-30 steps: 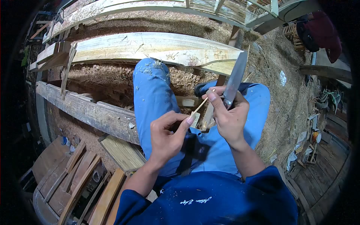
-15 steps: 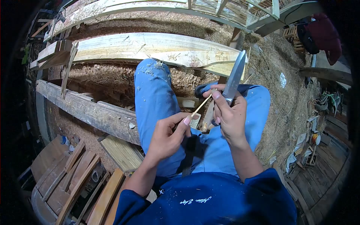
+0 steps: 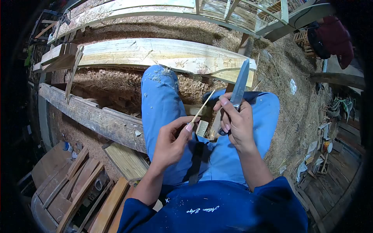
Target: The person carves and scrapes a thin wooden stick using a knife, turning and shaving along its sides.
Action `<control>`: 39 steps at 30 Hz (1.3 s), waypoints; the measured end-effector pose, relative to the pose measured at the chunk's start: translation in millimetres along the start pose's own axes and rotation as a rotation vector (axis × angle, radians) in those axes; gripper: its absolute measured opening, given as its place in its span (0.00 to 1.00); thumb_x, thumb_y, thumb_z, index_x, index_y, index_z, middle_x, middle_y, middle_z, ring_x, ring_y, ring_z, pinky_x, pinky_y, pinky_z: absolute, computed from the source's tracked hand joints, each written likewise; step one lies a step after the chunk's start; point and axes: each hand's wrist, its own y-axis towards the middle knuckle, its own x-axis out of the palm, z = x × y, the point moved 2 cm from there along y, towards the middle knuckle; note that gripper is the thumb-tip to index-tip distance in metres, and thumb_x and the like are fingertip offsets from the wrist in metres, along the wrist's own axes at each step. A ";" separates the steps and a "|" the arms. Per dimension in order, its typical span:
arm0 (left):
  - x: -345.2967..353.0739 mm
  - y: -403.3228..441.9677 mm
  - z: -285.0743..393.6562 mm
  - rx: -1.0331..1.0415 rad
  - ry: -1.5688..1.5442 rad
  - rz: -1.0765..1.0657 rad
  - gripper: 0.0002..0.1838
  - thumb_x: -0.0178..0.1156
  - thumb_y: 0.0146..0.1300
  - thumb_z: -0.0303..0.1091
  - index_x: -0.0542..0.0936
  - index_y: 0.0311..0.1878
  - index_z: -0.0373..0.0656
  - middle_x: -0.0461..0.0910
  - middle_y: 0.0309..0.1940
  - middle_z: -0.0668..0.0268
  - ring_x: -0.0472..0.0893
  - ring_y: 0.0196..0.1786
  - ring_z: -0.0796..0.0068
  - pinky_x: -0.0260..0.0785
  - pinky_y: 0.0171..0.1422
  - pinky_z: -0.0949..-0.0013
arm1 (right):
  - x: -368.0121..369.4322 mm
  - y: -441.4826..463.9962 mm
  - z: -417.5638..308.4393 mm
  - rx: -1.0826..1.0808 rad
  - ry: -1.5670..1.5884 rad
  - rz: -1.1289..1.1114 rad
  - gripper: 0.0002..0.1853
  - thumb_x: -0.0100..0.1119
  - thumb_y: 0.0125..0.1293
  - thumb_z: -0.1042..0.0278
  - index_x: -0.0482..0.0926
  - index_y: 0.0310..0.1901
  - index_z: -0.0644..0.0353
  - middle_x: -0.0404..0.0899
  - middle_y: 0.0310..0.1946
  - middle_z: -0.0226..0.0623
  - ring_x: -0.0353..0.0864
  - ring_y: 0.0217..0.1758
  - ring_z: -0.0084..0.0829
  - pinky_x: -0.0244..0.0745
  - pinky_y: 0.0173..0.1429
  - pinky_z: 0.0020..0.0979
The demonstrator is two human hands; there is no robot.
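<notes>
My left hand (image 3: pixel 171 141) pinches the lower end of a thin pale stick (image 3: pixel 203 105) between thumb and index finger. The stick slants up and to the right, its upper end free in the air. In my right hand (image 3: pixel 237 122) is a knife (image 3: pixel 240 83), its broad grey blade pointing up and slightly right, with the dark handle partly hidden by the fingers. The stick's tip is left of the blade and apart from it. Both hands are over my lap, in front of blue trousers (image 3: pixel 160 91) with shavings on the knee.
A pale plank (image 3: pixel 155 52) lies beyond my knees, and a weathered beam (image 3: pixel 93 112) runs at the left. Wood pieces (image 3: pixel 110 206) are stacked at the lower left. A person in dark red (image 3: pixel 334 39) is at the upper right. Shavings cover the ground.
The stick's upper end has come away from my right fingers and now points more steeply upward. My left hand has shifted slightly left and down; the knife has tilted a little more upright.
</notes>
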 end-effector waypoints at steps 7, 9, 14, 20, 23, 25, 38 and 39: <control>-2.6 0.9 0.5 -0.049 -0.027 -0.001 0.16 0.59 0.82 0.34 0.84 0.65 0.38 0.78 0.28 0.73 0.70 0.27 0.87 0.60 0.31 0.78 | 2.0 1.2 3.9 0.019 0.004 -0.001 0.12 0.65 0.78 0.68 0.81 0.54 0.70 0.88 0.37 0.44 0.65 0.14 0.11 0.60 0.17 0.20; -1.7 0.5 0.4 -0.059 -0.048 -0.007 0.16 0.59 0.82 0.34 0.84 0.65 0.38 0.78 0.29 0.73 0.70 0.27 0.87 0.60 0.31 0.77 | 1.4 1.5 4.6 0.026 -0.006 -0.002 0.13 0.65 0.78 0.68 0.81 0.54 0.70 0.89 0.37 0.44 0.65 0.14 0.10 0.60 0.17 0.20; 0.4 1.2 -0.2 -0.072 -0.041 -0.013 0.16 0.58 0.82 0.32 0.85 0.66 0.39 0.79 0.29 0.73 0.70 0.27 0.87 0.60 0.31 0.78 | 8.0 2.4 4.0 0.034 0.000 0.027 0.13 0.66 0.77 0.70 0.81 0.55 0.70 0.89 0.36 0.42 0.65 0.14 0.11 0.60 0.17 0.20; 1.6 0.8 -1.5 -0.058 -0.027 -0.024 0.16 0.59 0.81 0.32 0.85 0.66 0.40 0.80 0.30 0.73 0.69 0.28 0.88 0.59 0.30 0.78 | 10.7 3.8 5.1 0.053 -0.018 0.047 0.12 0.68 0.76 0.70 0.82 0.54 0.69 0.86 0.27 0.34 0.65 0.14 0.12 0.60 0.18 0.21; 3.1 0.8 -0.8 -0.060 -0.011 -0.029 0.17 0.58 0.82 0.32 0.84 0.67 0.40 0.80 0.30 0.73 0.70 0.28 0.88 0.59 0.31 0.78 | 10.4 5.7 3.2 0.051 -0.052 0.041 0.12 0.69 0.75 0.70 0.82 0.52 0.68 0.84 0.24 0.32 0.66 0.14 0.12 0.60 0.18 0.22; 2.6 2.4 -0.6 -0.068 -0.009 -0.035 0.17 0.58 0.82 0.32 0.84 0.67 0.40 0.80 0.30 0.73 0.70 0.28 0.88 0.60 0.31 0.78 | 9.8 8.2 0.1 0.042 -0.074 0.014 0.11 0.69 0.75 0.70 0.82 0.52 0.68 0.84 0.24 0.32 0.66 0.14 0.12 0.60 0.17 0.22; -58.8 -21.6 0.9 0.010 -0.012 0.396 0.14 0.55 0.83 0.29 0.80 0.66 0.39 0.82 0.33 0.67 0.76 0.25 0.85 0.69 0.29 0.78 | 28.5 4.0 38.3 -0.190 -0.627 -0.395 0.23 0.56 0.81 0.70 0.77 0.74 0.57 0.88 0.41 0.45 0.83 0.36 0.33 0.80 0.48 0.37; -61.5 -21.7 -3.9 0.001 -0.005 0.427 0.12 0.57 0.81 0.28 0.81 0.61 0.38 0.83 0.32 0.65 0.78 0.26 0.84 0.69 0.29 0.76 | 35.7 3.9 42.7 -0.393 -0.700 -0.458 0.28 0.62 0.75 0.76 0.78 0.75 0.49 0.86 0.38 0.49 0.83 0.35 0.38 0.80 0.46 0.38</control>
